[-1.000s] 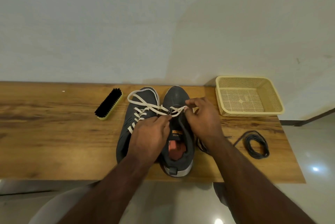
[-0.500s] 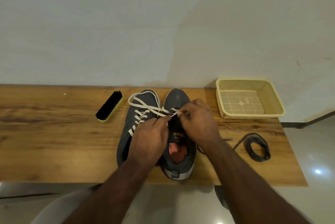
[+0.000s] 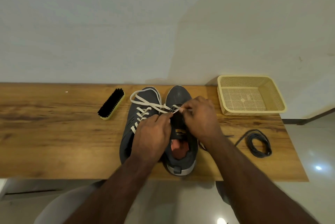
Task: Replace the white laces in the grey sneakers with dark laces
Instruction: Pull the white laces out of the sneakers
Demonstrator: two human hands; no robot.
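Two grey sneakers stand side by side on the wooden table, toes toward the wall. The left sneaker has white laces, partly loosened. The right sneaker has its tongue bare, with a white lace trailing from its lowest eyelets across the left sneaker. My left hand pinches this lace near the eyelets. My right hand pinches the lace's other end at the same spot. A coil of dark lace lies on the table to the right. A second dark lace is mostly hidden under my right forearm.
A black-bristled shoe brush lies left of the sneakers. A yellow perforated plastic basket stands at the back right by the wall. The table's front edge is close under my forearms, and tiled floor lies beyond the table's right end.
Both hands have drawn closer together over the right sneaker's lower eyelets. The short piece of white lace between them has become shorter.
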